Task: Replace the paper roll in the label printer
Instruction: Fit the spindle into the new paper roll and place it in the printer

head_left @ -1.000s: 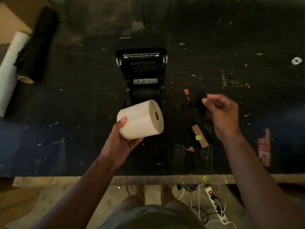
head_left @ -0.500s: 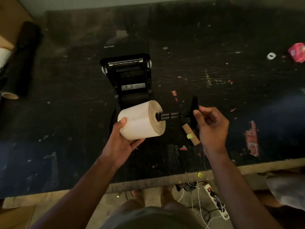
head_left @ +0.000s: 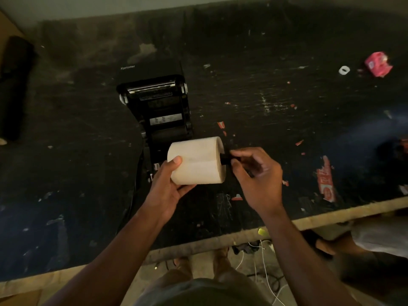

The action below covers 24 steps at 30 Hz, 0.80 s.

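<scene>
The black label printer [head_left: 159,107] stands with its lid swung open on the dark worktable [head_left: 265,107], its paper bay facing me. Just in front of it I hold a cream paper roll [head_left: 196,161] on its side in my left hand [head_left: 167,186], thumb on top. My right hand [head_left: 256,175] grips the black spindle [head_left: 225,160], which sits almost fully inside the roll's core; only a short stub shows at the roll's right end.
A black roll [head_left: 15,85] lies at the table's far left. Red paper scraps [head_left: 325,182], a crumpled red wrapper [head_left: 378,64] and a small white ring [head_left: 344,70] lie to the right. Cables and a power strip [head_left: 260,257] lie on the floor below the table's front edge.
My right hand picked up the black spindle from the table and pushed it leftward into the roll's core. The roll has stayed in my left hand.
</scene>
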### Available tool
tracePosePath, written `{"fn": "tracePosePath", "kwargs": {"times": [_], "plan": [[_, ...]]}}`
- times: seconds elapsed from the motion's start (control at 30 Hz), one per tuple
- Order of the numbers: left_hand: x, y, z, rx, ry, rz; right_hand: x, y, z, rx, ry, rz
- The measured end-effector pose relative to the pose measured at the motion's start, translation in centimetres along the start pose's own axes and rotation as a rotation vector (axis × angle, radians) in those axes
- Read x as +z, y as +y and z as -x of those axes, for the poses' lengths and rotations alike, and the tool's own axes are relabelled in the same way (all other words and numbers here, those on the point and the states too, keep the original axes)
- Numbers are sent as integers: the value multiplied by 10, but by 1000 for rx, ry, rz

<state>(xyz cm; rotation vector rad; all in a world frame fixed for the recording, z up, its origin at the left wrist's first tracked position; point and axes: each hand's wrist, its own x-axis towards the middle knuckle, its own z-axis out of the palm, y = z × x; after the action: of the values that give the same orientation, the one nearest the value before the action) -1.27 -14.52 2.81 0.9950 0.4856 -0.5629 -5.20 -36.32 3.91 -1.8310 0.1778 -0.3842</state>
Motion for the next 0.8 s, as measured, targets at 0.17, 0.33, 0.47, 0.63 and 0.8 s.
{"fn": "tracePosePath", "kwargs": {"times": [0.17,0.33,0.47,0.63,0.8], "plan": [[17,-3,-7,32,49,-78,0,17,-1,266,63,-142],[36,-9,-16,108,130,-231,5,28,8,562,145,-340],[52,-20,-27,195,167,-362,6,31,11,740,102,-658],[81,-33,-42,222,176,-539,-9,42,2,837,213,-761],[121,-38,-52,219,125,-724,-41,55,-15,878,329,-853]]}}
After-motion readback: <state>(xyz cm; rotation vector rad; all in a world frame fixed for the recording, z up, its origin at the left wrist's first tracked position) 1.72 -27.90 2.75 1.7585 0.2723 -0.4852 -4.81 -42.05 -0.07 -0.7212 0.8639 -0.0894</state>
